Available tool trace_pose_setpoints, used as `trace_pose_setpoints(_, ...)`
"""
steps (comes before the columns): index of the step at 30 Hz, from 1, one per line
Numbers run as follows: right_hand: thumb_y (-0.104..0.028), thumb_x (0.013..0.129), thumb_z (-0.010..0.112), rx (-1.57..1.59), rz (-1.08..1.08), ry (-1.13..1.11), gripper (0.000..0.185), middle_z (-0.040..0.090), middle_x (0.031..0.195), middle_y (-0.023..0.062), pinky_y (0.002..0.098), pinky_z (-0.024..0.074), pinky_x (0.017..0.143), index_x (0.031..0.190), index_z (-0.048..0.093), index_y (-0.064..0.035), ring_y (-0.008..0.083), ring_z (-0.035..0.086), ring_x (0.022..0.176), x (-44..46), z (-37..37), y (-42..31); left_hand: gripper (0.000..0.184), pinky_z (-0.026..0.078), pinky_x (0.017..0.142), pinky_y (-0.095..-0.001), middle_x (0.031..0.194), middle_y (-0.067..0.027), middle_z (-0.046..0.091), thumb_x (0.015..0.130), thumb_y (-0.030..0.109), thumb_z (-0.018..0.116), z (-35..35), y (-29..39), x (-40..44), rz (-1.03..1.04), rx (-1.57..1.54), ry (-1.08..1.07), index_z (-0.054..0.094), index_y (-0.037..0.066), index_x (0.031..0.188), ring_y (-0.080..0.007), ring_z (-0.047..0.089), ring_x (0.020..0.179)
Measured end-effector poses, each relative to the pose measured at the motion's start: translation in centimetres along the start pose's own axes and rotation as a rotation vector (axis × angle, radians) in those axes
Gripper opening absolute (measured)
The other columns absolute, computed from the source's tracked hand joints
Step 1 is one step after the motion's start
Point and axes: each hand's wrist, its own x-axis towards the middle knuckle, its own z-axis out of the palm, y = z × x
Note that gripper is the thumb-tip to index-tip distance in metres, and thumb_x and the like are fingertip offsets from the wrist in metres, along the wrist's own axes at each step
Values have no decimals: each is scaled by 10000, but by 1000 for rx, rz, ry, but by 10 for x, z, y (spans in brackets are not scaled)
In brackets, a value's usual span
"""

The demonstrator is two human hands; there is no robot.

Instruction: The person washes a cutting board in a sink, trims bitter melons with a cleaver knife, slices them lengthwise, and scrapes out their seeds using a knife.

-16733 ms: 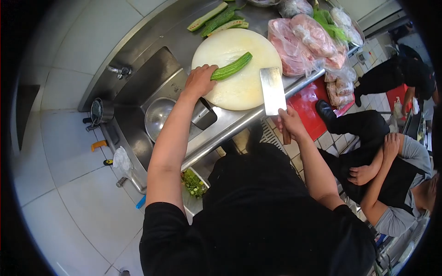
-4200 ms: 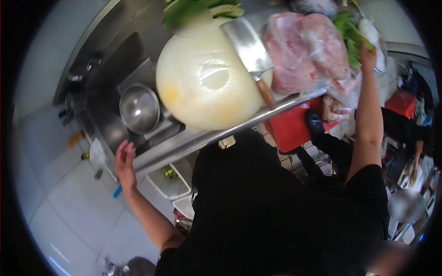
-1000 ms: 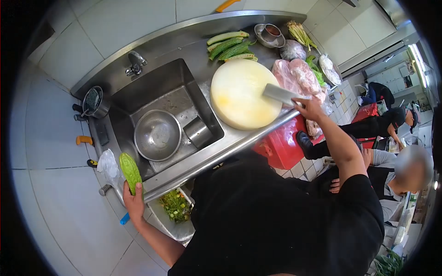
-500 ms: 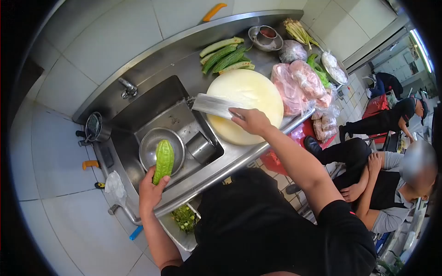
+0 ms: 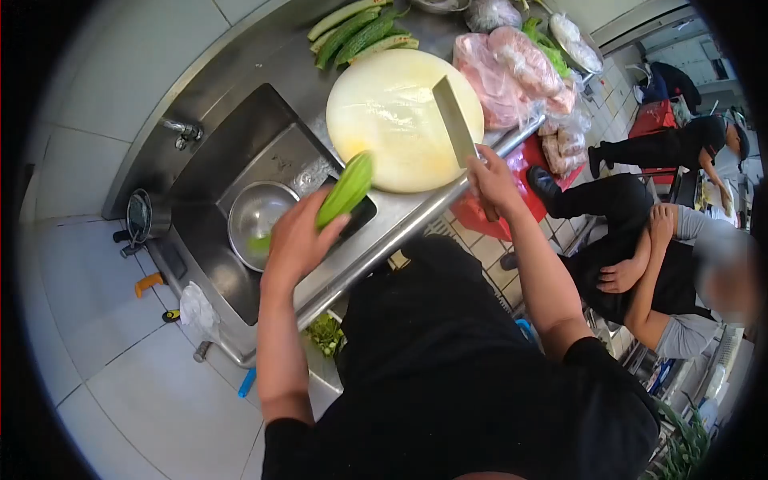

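Observation:
My left hand [image 5: 300, 240] is closed around a light green, ribbed bitter melon [image 5: 346, 190], blurred by motion. The melon's far end is at the near-left edge of the round white cutting board [image 5: 384, 104]. In my right hand [image 5: 494, 184] is a cleaver [image 5: 454, 120], gripped by its handle. Its broad blade reaches over the right part of the board, narrow side toward me. Left of my left hand, a metal bowl [image 5: 250, 204] sits in the sink [image 5: 240, 148], with a blurred green piece in it.
Long green gourds [image 5: 360, 36] lie behind the board. Plastic bags of pink meat [image 5: 500, 76] rest to its right. A faucet [image 5: 186, 133] stands behind the sink. A seated person [image 5: 648, 264] is at the right, with another person [image 5: 680, 144] further back. Green scraps [image 5: 324, 334] fill a bin below.
The bitter melon has moved right with my left hand, from over the bowl to the board's edge. My right hand has come nearer, and the cleaver has turned from sideways to pointing away.

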Motion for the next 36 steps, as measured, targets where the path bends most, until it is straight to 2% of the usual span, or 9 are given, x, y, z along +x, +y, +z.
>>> trace_pose_setpoints(4,-136,1001,486,-44,-40,65,359,535,635,20,278,431,416,1343,480,-27,112,503,457,-9,-3,19,471,456,979,-458,1249,-179,621,912,250,648,28,41,110,181,187,-227,529,85,1336,-359,597,1141)
trace_pose_setpoints(9,-120,966,474,-158,4,160,376,615,708,68,288,489,494,1329,488,-25,119,581,561,-23,-13,60,460,391,1059,-471,1286,-153,607,903,207,643,100,27,167,316,464,-183,537,97,1336,-328,565,1202)
trace_pose_setpoints(12,-101,958,429,-549,-302,300,275,671,875,209,451,524,645,1207,508,-14,317,688,728,-16,-13,80,506,393,1061,-457,1278,-167,609,856,177,684,106,36,167,393,310,-119,544,92,1334,-331,564,1203)
trace_pose_setpoints(13,-101,958,429,-538,-286,299,275,671,875,209,451,524,645,1207,508,-14,317,688,728,-20,-10,67,512,420,1019,-461,1240,-175,625,835,174,705,116,28,173,432,278,-95,553,94,1317,-342,582,1162)
trace_pose_setpoints(15,-127,955,451,-730,-142,290,284,651,896,309,569,486,722,1211,473,-7,474,653,805,-50,4,17,500,431,991,-465,1219,-168,635,838,179,703,119,31,162,419,271,-145,556,91,1308,-346,592,1134)
trace_pose_setpoints(19,-123,927,484,-733,-178,238,286,659,882,296,613,467,760,1184,453,-1,494,641,824,-46,13,-7,442,448,925,-470,1132,-157,673,829,177,720,125,39,172,408,224,-82,601,72,1242,-352,622,1055)
trace_pose_setpoints(27,-106,916,493,-901,-317,245,188,647,777,236,538,526,681,1077,464,-15,415,671,753,-20,25,-28,428,438,944,-442,1119,-159,696,810,190,757,129,35,177,372,91,2,663,77,1213,-340,643,1043)
trace_pose_setpoints(34,-89,909,475,-904,-243,128,209,660,823,262,564,515,697,1099,462,-3,443,671,787,-29,12,-10,409,436,942,-442,1096,-137,711,773,196,778,138,29,175,355,4,37,699,71,1154,-327,645,1047)
trace_pose_setpoints(36,-93,907,471,-916,-63,55,239,662,862,296,587,495,732,1123,457,9,470,663,815,-36,6,0,419,421,954,-441,1109,-128,708,781,199,772,134,24,175,337,23,50,688,75,1173,-316,635,1075)
